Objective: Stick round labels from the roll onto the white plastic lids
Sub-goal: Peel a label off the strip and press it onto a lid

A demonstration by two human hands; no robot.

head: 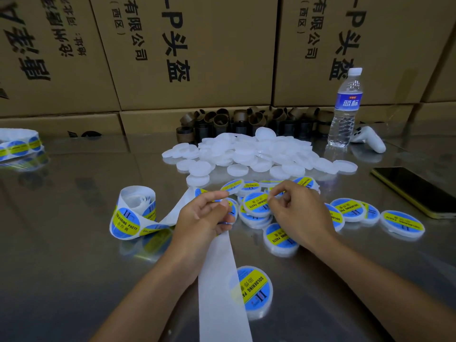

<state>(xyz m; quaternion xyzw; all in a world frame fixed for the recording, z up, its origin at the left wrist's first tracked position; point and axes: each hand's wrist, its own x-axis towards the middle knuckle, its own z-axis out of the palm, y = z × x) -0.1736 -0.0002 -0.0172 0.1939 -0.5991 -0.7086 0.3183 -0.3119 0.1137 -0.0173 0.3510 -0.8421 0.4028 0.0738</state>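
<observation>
head view: nearest, the bare white backing strip (pixel 222 292) runs off the bottom edge, with one labelled lid (pixel 254 291) just beside it on the shiny table (pixel 74 267). the left hand (pixel 204 215) curls round the strip, thumb and forefinger pinching it. the right hand (pixel 296 211) pinches thumb to forefinger at the rim of a blue-and-yellow label (pixel 256 204); whether it grips label or lid, i cannot tell. the label roll (pixel 130 215) stands left of the hands. finished lids (pixel 402 224) lie right, plain white lids (pixel 256 154) piled behind, near a water bottle (pixel 345 107) and phone (pixel 414 191).
</observation>
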